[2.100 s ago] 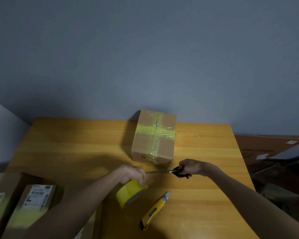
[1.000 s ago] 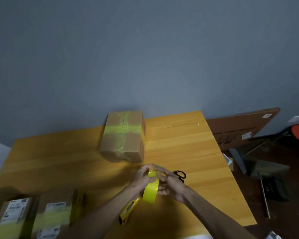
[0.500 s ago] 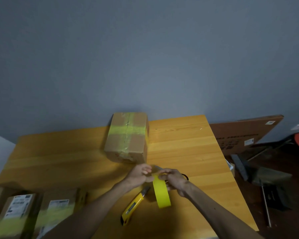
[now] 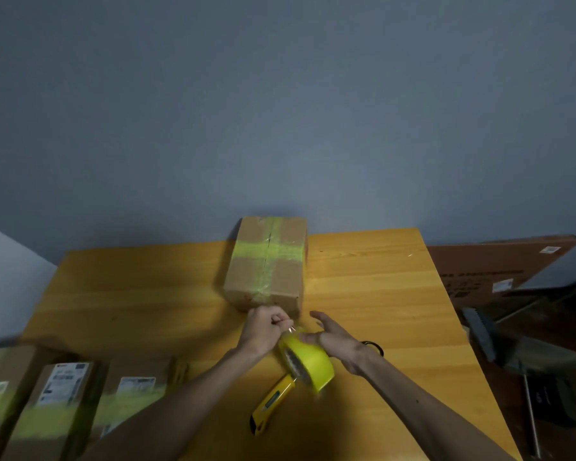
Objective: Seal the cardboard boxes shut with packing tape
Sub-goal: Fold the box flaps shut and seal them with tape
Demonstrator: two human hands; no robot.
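Along the near side of the table (image 4: 379, 294) lies a yellow utility knife (image 4: 272, 404); 3 taped boxes (image 4: 60, 397) sit at lower left, beside the table. Just beyond the knife, the tape roll (image 4: 310, 362) is off the table surface, blurred. Left hand (image 4: 263, 331): grip closed, pinching the roll's loose end. Right hand (image 4: 335, 341): grip open, fingers straight, thumb against the roll. Black scissors (image 4: 375, 346) show behind the right wrist. Farther back, 1 cardboard box (image 4: 266, 264) stands on the table, crossed with tape.
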